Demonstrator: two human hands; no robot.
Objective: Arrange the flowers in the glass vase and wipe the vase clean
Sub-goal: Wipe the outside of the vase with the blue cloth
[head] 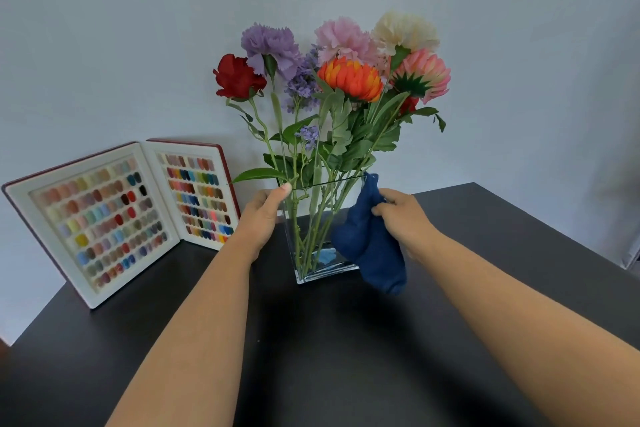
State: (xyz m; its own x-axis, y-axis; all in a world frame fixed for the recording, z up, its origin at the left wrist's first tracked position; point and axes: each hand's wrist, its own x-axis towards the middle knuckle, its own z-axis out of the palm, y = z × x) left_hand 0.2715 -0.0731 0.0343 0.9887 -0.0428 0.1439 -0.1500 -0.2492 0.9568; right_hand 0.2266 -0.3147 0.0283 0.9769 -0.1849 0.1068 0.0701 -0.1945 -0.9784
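The glass vase stood between the hands on a black table, its flowers upright above them. The left hand gripped the vase's near left rim, thumb on the edge. The right hand pinched a blue cloth against the vase's right wall. Left of the left hand an open colour-swatch book leaned on the pale wall; bare tabletop lay nearer than both wrists.

Open colour-swatch book on black table
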